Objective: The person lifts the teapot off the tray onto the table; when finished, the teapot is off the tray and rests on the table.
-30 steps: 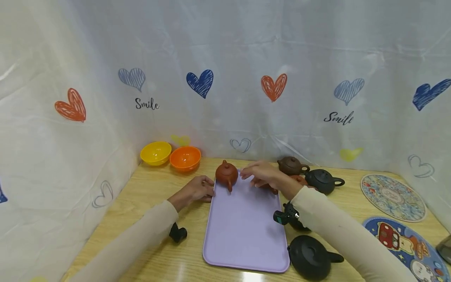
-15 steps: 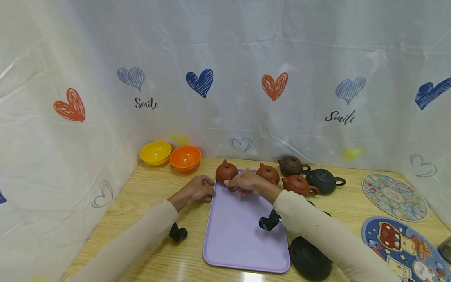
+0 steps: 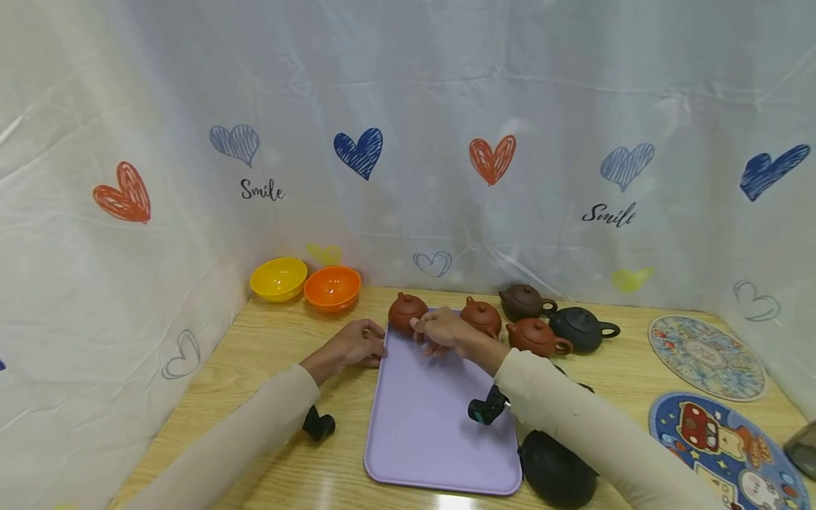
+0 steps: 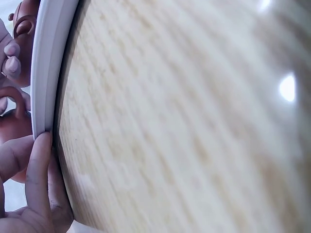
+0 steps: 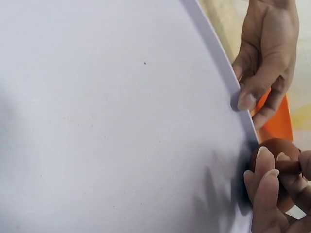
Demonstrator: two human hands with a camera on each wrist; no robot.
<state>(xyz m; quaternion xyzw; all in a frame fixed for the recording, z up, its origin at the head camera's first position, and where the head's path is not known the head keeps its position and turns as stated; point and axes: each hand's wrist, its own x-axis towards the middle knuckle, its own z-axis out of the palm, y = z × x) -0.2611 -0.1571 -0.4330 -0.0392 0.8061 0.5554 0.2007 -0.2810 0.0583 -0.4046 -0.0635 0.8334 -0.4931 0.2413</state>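
Note:
A reddish-brown clay teapot (image 3: 406,312) stands at the far left corner of a lilac tray (image 3: 440,432), its handle toward me. My right hand (image 3: 446,331) pinches that handle; the right wrist view shows fingers and thumb around it on the teapot (image 5: 278,145). At the tray's left edge, my left hand (image 3: 353,343) grips the rim, thumb inside and fingers outside, clear in the right wrist view on the left hand (image 5: 272,63). A second reddish-brown teapot (image 3: 482,316) sits at the tray's far right corner, partly behind the right hand.
Right of the tray stand another reddish-brown teapot (image 3: 534,336), a dark brown one (image 3: 524,301) and black ones (image 3: 579,328); my right sleeve partly hides a nearer black teapot (image 3: 554,471). Yellow (image 3: 279,279) and orange (image 3: 333,288) bowls sit back left. Round mats (image 3: 707,358) lie right.
My right hand has moved left from over the second teapot to the far left teapot and now pinches its handle. The left hand stays on the tray's rim.

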